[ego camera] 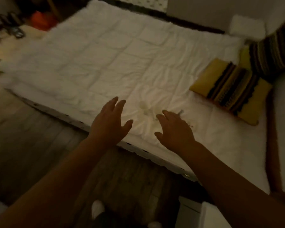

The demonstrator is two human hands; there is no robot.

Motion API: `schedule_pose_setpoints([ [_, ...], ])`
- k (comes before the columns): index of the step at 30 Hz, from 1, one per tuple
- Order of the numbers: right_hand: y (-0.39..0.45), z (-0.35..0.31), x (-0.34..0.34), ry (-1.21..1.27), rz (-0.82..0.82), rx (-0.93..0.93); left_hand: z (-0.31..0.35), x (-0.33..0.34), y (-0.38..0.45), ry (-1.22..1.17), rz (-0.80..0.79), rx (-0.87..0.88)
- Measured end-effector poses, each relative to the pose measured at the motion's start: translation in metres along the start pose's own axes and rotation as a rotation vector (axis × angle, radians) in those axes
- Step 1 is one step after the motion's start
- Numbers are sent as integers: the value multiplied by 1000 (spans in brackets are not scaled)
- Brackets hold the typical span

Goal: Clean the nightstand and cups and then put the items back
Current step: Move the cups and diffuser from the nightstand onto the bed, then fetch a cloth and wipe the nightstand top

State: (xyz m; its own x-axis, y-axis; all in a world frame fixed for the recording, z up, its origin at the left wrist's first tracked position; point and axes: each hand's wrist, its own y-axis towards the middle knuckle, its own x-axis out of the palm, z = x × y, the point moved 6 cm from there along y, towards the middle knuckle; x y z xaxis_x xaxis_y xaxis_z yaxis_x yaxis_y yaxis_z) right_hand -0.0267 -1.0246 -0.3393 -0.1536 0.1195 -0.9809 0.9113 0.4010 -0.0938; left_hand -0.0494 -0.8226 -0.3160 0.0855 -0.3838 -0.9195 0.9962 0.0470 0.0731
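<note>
Left hand [111, 121]: held over the near edge of the bed, fingers straight and spread apart, holding nothing

Right hand [174, 129]: beside the left, also over the bed edge, fingers loosely spread, nothing in its grip; whether the fingertips touch the cover cannot be told

Cups [146, 108]: pale, glassy shapes lying on the white cover just beyond and between the two hands; blurred, so their number and whether they stand or lie cannot be told

Thin dark object [181, 111]: on the cover just past the right hand's fingers, too blurred to name

Duvet [105, 63]: white, quilted in squares, creased, spread over most of the bed

Striped cushion [229, 91]: yellow with dark bands, lying flat on the bed to the right of the hands, well apart from them

Second striped cushion [270, 55]: same pattern, propped behind the first near the head of the bed

White pillow [247, 25]: at the far right corner

Floor [31, 137]: dark wood boards along the near side of the bed

Orange object [39, 19]: on the floor at far left, blurred
</note>
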Motion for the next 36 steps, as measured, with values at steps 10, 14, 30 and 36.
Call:
schedule_pose_setpoints([
  [10,40,-292,-68,-36,4,-519,-171,-180,-127,67,205,-391],
  [14,40,-440,-68,-13,-32,-735,-260,-256,-206,138,320,-585],
  [30,89,-722,6,-97,-56,-1137,-449,-333,-320,276,243,-939],
  [36,189,-779,35,-154,-143,-1192,-524,-349,-254,235,267,-1018],
])
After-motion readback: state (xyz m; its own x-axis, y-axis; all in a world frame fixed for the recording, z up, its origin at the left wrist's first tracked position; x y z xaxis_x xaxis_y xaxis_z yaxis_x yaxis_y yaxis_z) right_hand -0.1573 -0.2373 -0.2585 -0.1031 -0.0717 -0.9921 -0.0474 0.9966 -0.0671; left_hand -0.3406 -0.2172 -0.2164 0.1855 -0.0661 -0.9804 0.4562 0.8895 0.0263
